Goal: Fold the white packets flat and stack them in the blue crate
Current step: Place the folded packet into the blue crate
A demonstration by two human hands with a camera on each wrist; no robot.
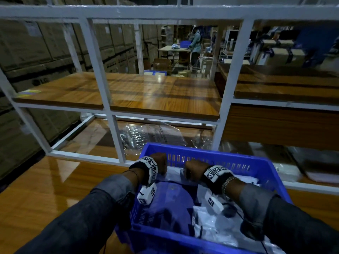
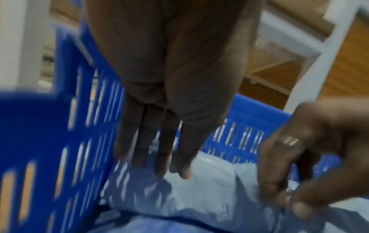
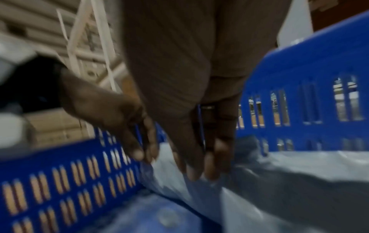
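Note:
A blue slotted crate point(image 1: 201, 149) stands on the wooden table in front of me. Both hands reach down into its far end. My left hand point(image 1: 161, 162) has straight fingers point(image 2: 159, 157) whose tips press on a white packet point(image 2: 209, 189) against the crate wall point(image 2: 66, 110). My right hand point(image 1: 192, 169) pinches the same packet's crumpled edge between thumb and fingers point(image 2: 279, 189). In the right wrist view the right hand point(image 3: 199, 157) holds the packet point(image 3: 169, 181) beside the left hand point(image 3: 119, 118). More white packets point(image 1: 211, 220) lie along the crate's right side, next to a bluish bag point(image 1: 168, 202).
A white metal shelf frame point(image 1: 113, 136) stands just behind the crate, with wooden shelves point(image 1: 146, 92). Clear plastic bags point(image 1: 156, 134) lie on its lower level. Bare wooden table point(image 1: 45, 189) extends to the left. A person point(image 1: 195, 44) works at a distant table.

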